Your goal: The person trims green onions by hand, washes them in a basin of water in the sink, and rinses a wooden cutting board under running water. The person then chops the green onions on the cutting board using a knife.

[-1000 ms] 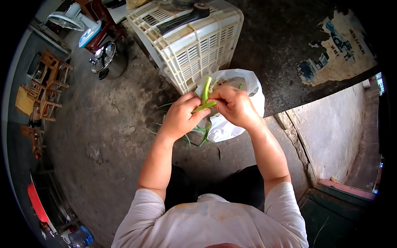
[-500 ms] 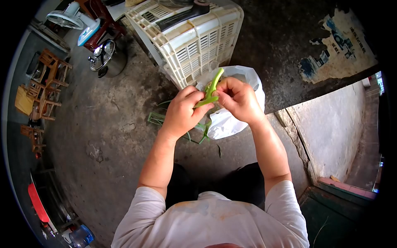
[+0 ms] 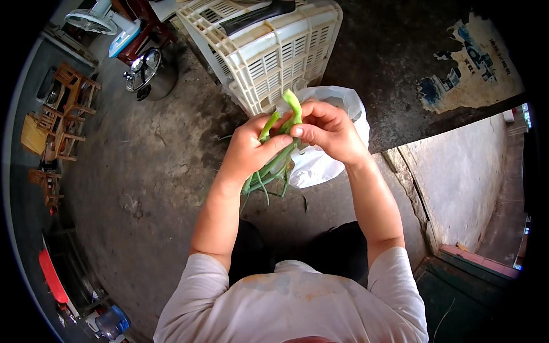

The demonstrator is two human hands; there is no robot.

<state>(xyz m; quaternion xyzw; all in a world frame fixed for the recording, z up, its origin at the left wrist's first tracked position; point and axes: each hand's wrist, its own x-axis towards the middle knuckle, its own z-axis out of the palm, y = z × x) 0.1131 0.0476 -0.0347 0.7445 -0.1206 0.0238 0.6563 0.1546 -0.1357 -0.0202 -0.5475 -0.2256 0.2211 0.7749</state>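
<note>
Two light green, thick stalk ends stand up between my hands, with long thin leaves (image 3: 266, 174) hanging below; they look like green onions (image 3: 293, 104). My left hand (image 3: 246, 147) is closed around the stalks, one end poking out above its thumb. My right hand (image 3: 331, 132) pinches the other stalk between thumb and fingers, close to my left fingertips. Just behind and under my right hand is a white plastic bag (image 3: 314, 170), its mouth open upward. My fingers partly hide where the stalks join.
An upturned cream plastic crate (image 3: 280, 54) stands ahead, with a dark long-handled object (image 3: 257, 17) on top. To the left are a metal pot (image 3: 154, 80), a fan (image 3: 106, 23) and wooden chairs (image 3: 68, 108). A dark surface with torn paper (image 3: 474, 68) lies to the right.
The stalks have turned more upright and come apart at their tops. The leaves have swung from the left to hang under my hands. Both hands stay close together.
</note>
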